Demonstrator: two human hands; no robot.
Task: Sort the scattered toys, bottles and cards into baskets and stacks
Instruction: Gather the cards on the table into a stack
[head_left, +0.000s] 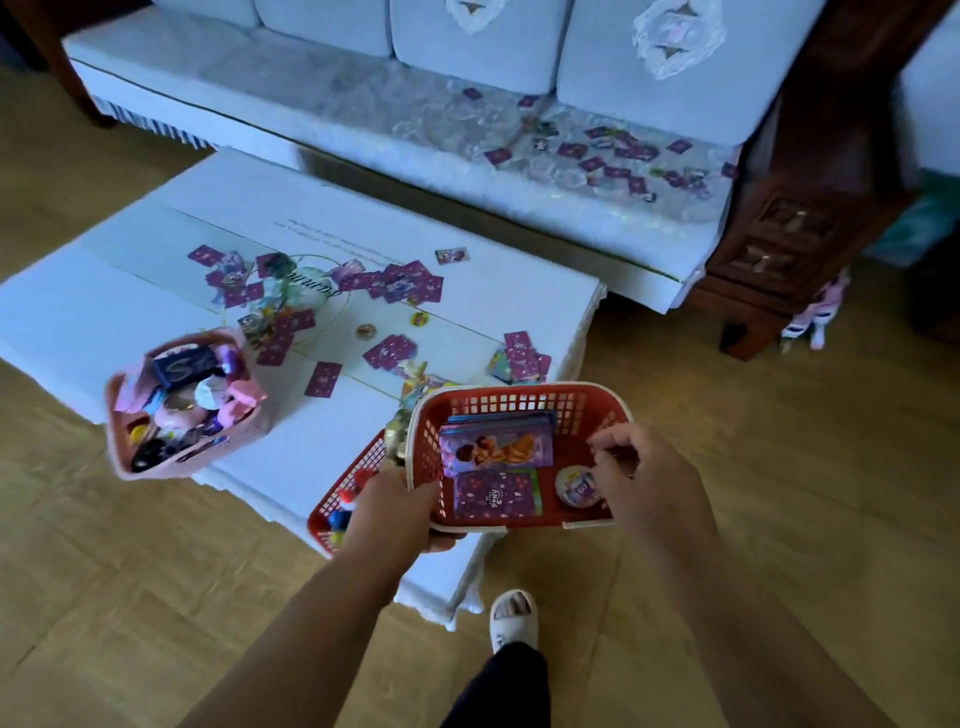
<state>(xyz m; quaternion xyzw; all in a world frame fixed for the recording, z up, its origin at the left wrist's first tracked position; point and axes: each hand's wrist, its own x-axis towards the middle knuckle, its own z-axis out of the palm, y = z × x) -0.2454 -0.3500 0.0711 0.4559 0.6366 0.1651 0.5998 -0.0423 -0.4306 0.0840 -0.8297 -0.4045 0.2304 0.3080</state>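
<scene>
Red basket (519, 401) sat clamped in the left hand (400, 509); right hand (644, 480) curled over it, couldn't tell on what. Needed keeping level so cards (496, 449) wouldn't slide.

A: What's the person wearing?
B: Nothing on left hand (400, 512) or right hand (644, 488); forearms bare too.
A: Lower half?
B: Dark trouser leg (504, 686), white open-toe slipper (513, 618) with a broad strap. One foot in view.
</scene>
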